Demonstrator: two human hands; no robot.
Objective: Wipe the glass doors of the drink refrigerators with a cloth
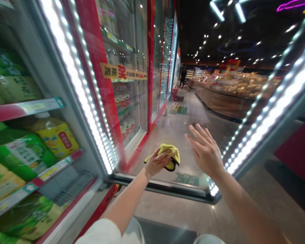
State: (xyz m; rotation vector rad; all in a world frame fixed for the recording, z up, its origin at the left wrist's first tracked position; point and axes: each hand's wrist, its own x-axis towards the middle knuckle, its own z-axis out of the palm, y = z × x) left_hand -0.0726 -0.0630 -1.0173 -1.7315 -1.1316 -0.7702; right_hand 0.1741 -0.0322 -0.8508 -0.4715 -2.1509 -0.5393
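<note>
A yellow cloth with a black edge (173,153) is bunched under my left hand (157,162), which presses it to the lower part of a glass door (162,188) with lit strips down both sides. My right hand (205,150) is raised near the door's lower right side, fingers apart, holding nothing. Whether its palm touches the glass cannot be made out. The door stands open beside the cooler shelves.
Cooler shelves (50,173) with green and yellow bottles are at the left. Red-framed coolers (150,67) line the aisle beyond the glass. Bottle packs (178,108) stand on the floor. A long display counter (218,100) and a distant person (183,77) are farther back.
</note>
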